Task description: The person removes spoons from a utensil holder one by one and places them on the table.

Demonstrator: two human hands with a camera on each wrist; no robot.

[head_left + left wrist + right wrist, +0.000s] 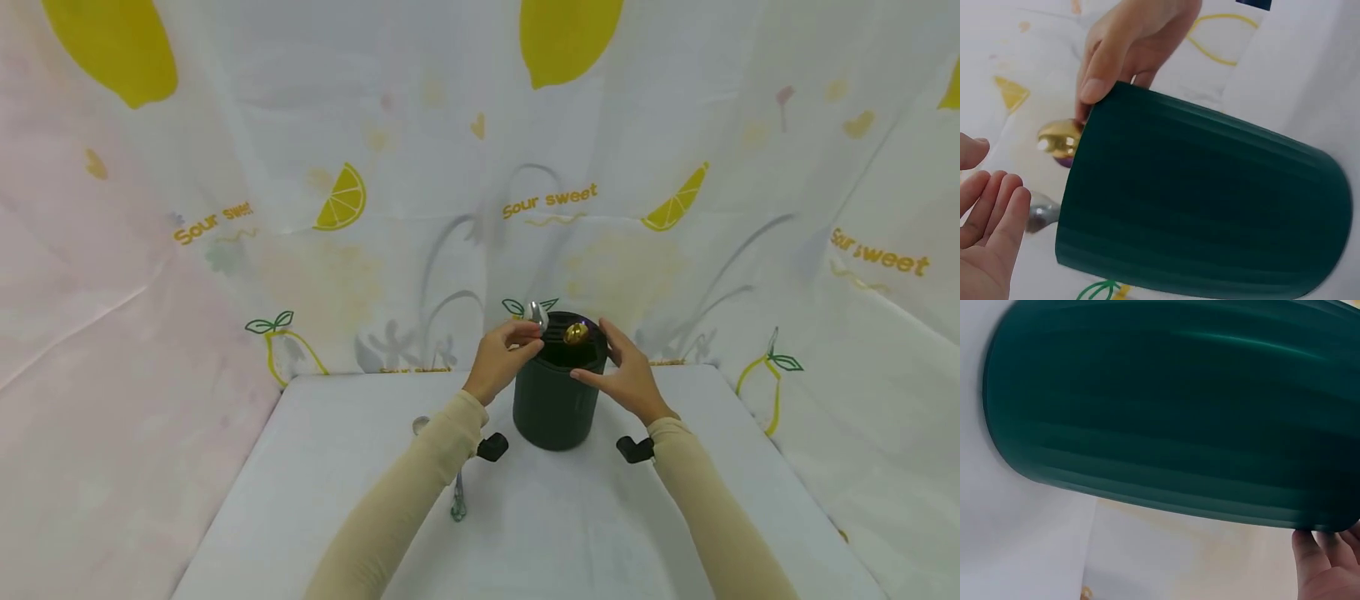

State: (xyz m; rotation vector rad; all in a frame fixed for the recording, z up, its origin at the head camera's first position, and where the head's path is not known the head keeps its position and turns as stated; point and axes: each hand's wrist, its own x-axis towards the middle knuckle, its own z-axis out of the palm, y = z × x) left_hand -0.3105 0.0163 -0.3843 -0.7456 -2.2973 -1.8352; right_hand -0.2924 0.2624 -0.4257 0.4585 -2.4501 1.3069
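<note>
Head view: a person's right hand (628, 372) grips a dark green holder (557, 408) standing on a white table (337, 500), thumb on the near side and fingers round the far side, close to the top, while the left hand (504, 358) hovers at a silver spoon (537, 315) set bowl-up in the same vessel. Seen from above, the left fingers might pass for pinching; the left wrist view shows the thumb apart from loosely extended fingers, the spoon's bowl just beyond their tips. Whether skin meets metal, I cannot tell. A gold spoon (576, 334) pokes out nearer the right hand. To this onlooker, the likeliest trouble lies in those left fingertips: should one catch the silver bowl, the spoon could swing against its gold neighbour or be hooked out of the holder. The right hand's high hold carries its own hazard, since a sideways tug so near the top could tip the tall vessel and spill both spoons. Below, a third spoon (458, 504) lies on the table, apparently one piece, its middle hidden by the left sleeve (420, 492); a low sweep of that arm could send it skidding.
</note>
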